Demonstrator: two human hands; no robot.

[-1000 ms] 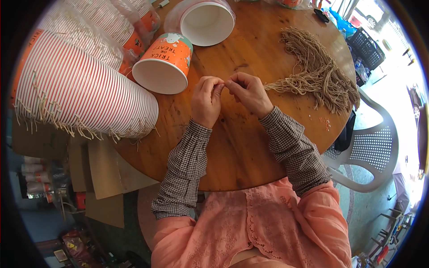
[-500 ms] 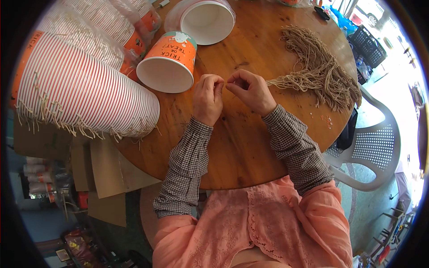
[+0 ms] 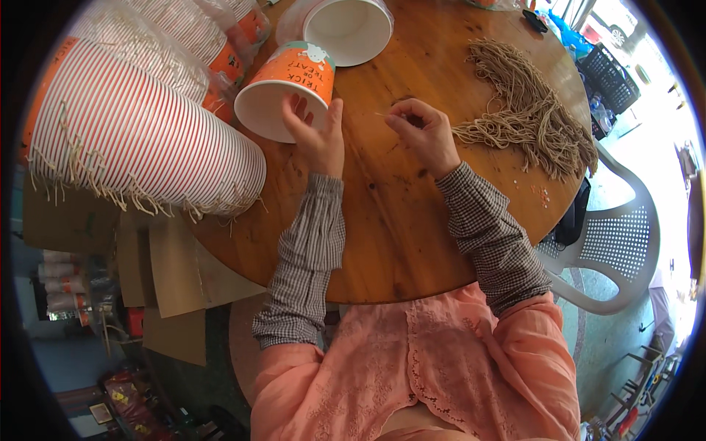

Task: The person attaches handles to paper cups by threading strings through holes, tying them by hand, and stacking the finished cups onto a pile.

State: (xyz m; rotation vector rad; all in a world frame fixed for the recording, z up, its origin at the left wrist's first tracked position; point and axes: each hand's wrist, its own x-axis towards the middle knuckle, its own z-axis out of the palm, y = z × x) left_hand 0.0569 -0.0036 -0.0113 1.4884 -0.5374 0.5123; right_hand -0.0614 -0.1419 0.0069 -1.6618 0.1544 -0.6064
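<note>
My left hand (image 3: 318,136) has its fingers spread, at the open mouth of an orange and white paper bucket (image 3: 312,77) that lies on its side. Its fingers overlap the bucket's rim in the picture; whether they touch it I cannot tell. Thumb and forefinger of my right hand (image 3: 425,134) are pinched on a thin tan cord (image 3: 379,114), whose short end pokes out to the left. Just beyond my right wrist lies a loose heap of tan cords (image 3: 526,110).
A long stack of nested paper buckets (image 3: 154,136), with cord ends hanging from it, lies at the left. Behind it are more bagged stacks (image 3: 154,55). A white bucket (image 3: 347,33) lies at the back. Small bits (image 3: 540,192) dot the wooden table (image 3: 382,228); a grey chair (image 3: 614,235) stands right.
My left hand has parted from the right, opened and moved left to the bucket's mouth. My right hand has shifted slightly up and right, still pinched.
</note>
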